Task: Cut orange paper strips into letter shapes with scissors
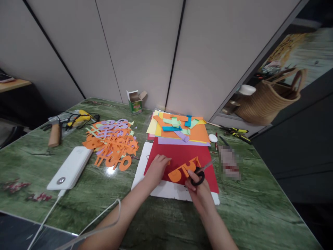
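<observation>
My right hand is closed round the black handles of a pair of scissors, whose blades point to the upper right. Beside its thumb and fingertips is an orange paper cutout with curved, folded parts; whether the hand also grips it I cannot tell. My left hand rests over the left part of a red paper sheet, fingers together. A small orange paper piece shows at its fingertips. Under the red sheet lies a white board.
To the left is a pile of orange, purple and green paper cutouts, near a white power bank with a cable. Behind lie stacked coloured papers, an opened small box and a yellow glue gun. Yellow-black tools lie right.
</observation>
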Available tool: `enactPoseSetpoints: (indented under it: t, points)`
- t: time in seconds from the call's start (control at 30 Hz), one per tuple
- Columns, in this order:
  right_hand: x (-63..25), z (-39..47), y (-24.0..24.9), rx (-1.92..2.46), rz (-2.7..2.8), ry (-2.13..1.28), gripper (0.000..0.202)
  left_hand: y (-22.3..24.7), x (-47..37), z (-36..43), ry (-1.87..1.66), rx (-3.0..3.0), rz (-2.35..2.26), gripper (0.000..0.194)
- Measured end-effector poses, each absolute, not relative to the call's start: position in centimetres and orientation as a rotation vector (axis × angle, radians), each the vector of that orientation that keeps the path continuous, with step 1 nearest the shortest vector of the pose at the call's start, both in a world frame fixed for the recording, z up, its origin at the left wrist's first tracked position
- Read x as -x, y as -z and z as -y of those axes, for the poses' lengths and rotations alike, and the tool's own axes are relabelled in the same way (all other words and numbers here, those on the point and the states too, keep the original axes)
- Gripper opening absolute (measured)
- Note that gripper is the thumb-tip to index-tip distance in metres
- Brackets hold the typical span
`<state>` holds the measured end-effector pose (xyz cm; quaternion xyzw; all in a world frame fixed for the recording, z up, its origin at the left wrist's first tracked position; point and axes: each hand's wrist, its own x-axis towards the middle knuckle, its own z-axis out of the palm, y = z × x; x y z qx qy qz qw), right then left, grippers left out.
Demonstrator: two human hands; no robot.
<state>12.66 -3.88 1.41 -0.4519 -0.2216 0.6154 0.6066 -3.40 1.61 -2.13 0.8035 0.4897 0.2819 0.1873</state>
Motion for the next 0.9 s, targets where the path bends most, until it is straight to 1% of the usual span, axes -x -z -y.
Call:
enactPoseSetpoints:
  t: [0.2, 0.4, 0.6, 0.7, 0.77, 0.83, 0.87, 0.9]
  points:
    - [-12.6, 3.9, -0.8, 1.011, 0.479, -1.492, 0.033, 1.9, 3.5, -1.5, -0.654, -2.348, -1.337, 0.025]
    - [-12.7, 3.8, -0.6, 0.958, 0.439, -1.521, 0.034, 0.7, 3.9, -0.8, -0.583, -2.297, -1.373, 0.012]
    - [-12.8, 3.8, -0.3, 0.92, 0.386, -1.566, 0.032, 0.0, 3.9, -0.8, -0.572, -2.225, -1.317, 0.016]
    - [-12.8, 3.7, -0.5, 0.901, 0.374, -1.596, 0.032, -0.4, 4.6, -1.2, -0.812, -2.111, -1.401, 0.016]
    - [-12.9, 3.8, -0.6, 0.891, 0.372, -1.612, 0.031, -0.9, 5.8, -1.7, -1.137, -1.977, -1.552, 0.014]
    - [-12.9, 3.8, -0.8, 0.887, 0.369, -1.62, 0.031, -1.5, 7.6, -2.2, -1.498, -1.76, -1.807, 0.01]
    - [-12.9, 3.8, -0.8, 0.885, 0.367, -1.621, 0.031, -1.9, 8.6, -2.5, -1.699, -1.614, -1.937, 0.014]
    - [-13.0, 3.9, -0.9, 0.882, 0.364, -1.623, 0.031, -2.3, 9.6, -2.7, -1.879, -1.493, -2.041, 0.024]
